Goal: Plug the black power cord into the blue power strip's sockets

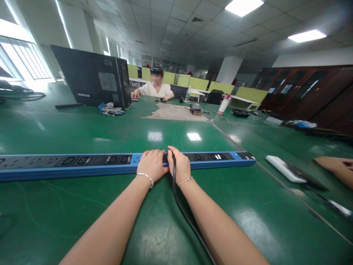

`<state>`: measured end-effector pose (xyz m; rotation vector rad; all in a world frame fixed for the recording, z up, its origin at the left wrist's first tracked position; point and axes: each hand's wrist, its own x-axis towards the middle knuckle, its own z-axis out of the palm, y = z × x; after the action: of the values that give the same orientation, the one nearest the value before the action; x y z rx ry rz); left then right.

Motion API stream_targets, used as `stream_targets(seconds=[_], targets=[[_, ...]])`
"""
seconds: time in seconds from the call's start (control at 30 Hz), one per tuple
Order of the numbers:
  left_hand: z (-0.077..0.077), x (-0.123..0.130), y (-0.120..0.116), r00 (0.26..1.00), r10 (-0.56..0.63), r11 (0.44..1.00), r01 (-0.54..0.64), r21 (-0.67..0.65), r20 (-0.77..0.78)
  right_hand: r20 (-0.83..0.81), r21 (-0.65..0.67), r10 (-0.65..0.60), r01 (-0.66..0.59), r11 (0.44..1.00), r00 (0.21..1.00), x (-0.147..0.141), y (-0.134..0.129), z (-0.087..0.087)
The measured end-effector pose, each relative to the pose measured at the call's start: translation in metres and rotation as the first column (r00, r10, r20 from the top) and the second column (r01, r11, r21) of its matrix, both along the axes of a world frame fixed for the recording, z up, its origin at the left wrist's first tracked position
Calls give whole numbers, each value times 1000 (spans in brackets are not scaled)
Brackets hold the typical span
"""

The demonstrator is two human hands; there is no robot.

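A black cable (183, 213) runs from the near edge, between the person's two forearms, up to the right hand (179, 165). That hand is curled closely, with little gap, around the cable's far end, on its side just over the power strip (125, 164). The fingers hide the cable's tip, so I cannot tell whether it is seated in a socket.

The left hand (152, 162) lies just left of it, touching or nearly so. Its fingers lie together over the strip's top and its thumb points right along the near side, clasping the strip across its width. Each wrist wears a thin bracelet.

The blue and black strip lies flat across the green table (91, 209), running out of view at left and ending right of the hands. To the right, well apart from the hands, is a white and black object (286, 169), with another person's hand (335, 165) beyond it at the right edge. On the far side sit a large black case (93, 79), gloves (111, 109) and a seated co-worker (157, 88).
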<state>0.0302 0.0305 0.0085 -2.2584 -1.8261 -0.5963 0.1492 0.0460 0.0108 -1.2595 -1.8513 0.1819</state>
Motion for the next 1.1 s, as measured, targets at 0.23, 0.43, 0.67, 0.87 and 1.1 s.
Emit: stream_targets(seconds=[0.23, 0.43, 0.67, 0.87, 1.1], targets=[[-1, 1, 0, 1000, 1, 999, -2, 34, 25, 156, 48, -59, 52, 998, 986, -6, -4, -6], [-5, 1, 2, 1000, 12, 999, -13, 37, 26, 247, 98, -75, 52, 994, 966, 1, -10, -13], [-3, -2, -2, 995, -62, 997, 57, 52, 82, 310, 19, 73, -83, 996, 948, 19, -11, -10], [-1, -3, -8, 957, -258, 965, 248, 84, 135, 320, -7, 91, -94, 996, 943, 30, -13, -20], [-3, 6, -3, 947, -255, 965, 235, 121, 198, 392, 66, 44, -76, 995, 919, 39, -13, -31]])
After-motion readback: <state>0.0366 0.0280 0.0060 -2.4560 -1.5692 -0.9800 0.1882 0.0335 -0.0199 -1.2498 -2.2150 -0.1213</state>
